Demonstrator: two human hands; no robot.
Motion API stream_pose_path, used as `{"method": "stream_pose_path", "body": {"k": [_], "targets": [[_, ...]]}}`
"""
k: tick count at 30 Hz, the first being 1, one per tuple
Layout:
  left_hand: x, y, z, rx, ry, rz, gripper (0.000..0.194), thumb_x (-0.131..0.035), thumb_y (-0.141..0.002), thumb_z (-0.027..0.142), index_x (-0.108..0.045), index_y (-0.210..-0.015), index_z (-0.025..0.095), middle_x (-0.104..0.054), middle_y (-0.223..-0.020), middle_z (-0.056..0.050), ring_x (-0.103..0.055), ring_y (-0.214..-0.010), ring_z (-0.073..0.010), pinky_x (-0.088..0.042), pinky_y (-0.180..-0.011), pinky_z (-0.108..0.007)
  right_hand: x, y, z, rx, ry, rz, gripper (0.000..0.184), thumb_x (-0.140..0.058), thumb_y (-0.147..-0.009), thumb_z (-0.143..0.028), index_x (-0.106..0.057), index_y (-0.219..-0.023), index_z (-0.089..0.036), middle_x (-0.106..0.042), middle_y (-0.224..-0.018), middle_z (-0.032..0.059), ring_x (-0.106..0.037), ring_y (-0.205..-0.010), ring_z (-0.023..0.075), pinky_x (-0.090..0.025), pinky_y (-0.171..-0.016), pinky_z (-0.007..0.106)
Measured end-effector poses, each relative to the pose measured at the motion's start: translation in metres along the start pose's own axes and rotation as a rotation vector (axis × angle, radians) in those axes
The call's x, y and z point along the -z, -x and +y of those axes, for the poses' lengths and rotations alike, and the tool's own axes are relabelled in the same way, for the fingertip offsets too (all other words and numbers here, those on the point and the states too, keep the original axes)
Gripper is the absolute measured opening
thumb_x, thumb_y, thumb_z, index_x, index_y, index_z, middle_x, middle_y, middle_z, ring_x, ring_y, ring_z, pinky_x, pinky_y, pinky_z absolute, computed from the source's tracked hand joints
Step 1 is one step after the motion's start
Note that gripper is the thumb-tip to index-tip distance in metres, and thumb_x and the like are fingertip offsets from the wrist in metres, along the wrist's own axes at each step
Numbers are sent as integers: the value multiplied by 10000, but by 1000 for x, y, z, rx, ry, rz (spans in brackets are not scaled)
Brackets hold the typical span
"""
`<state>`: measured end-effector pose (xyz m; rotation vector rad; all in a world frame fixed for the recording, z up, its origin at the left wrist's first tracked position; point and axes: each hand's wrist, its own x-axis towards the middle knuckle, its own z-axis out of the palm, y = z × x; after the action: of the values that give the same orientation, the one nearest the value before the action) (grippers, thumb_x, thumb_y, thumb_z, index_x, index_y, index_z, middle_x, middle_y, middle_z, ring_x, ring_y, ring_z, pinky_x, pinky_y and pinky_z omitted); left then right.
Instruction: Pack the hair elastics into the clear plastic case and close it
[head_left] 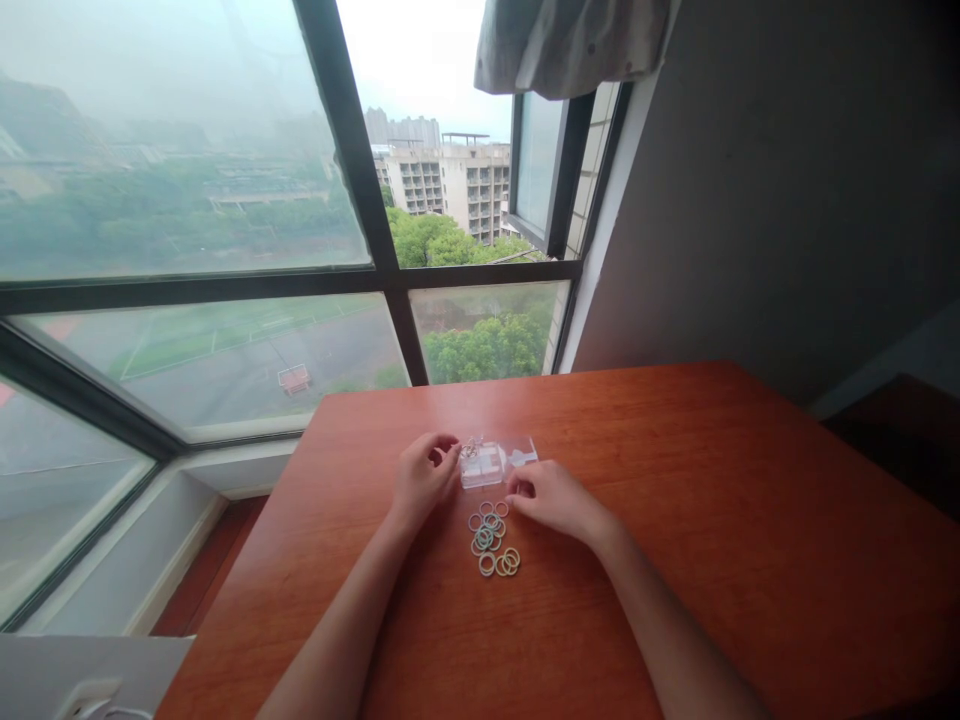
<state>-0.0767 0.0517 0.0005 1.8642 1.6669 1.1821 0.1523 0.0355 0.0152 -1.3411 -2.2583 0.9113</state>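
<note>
A small clear plastic box (pixel 481 470) with compartments stands on the table, its transparent lid (pixel 520 452) swung open to the right. A few small rings (pixel 470 449) lie in its back left compartment. My left hand (pixel 424 478) is at the box's left side, fingers curled and fingertips against its edge. In front of the box lies a loose cluster of pale green, grey and yellowish rings (pixel 487 536), partly overlapping. My right hand (pixel 561 500) rests just right of the cluster, thumb and fingers closed near the box's front right corner; anything between them is hidden.
The reddish-brown wooden table (pixel 720 520) extends around both arms. Beyond its far edge are dark-framed windows (pixel 394 270), one pane open outward. A grey curtain (pixel 570 45) hangs above, and a dark wall (pixel 750 200) stands to the right.
</note>
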Motion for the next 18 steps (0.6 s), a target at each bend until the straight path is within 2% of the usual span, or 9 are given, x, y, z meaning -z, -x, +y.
{"method": "stream_pose_path", "body": {"k": [18], "targets": [[5, 7, 9, 32, 49, -25, 181, -590, -817, 320, -680, -852, 168, -694, -771, -32, -599, -642, -145, -455, -581, -243, -2, 0, -1, 2, -15, -20, 68, -679, -751, -252, -689, -768, -188, -653, -676, -12, -539, -616, 109, -345, -559, 201]]}}
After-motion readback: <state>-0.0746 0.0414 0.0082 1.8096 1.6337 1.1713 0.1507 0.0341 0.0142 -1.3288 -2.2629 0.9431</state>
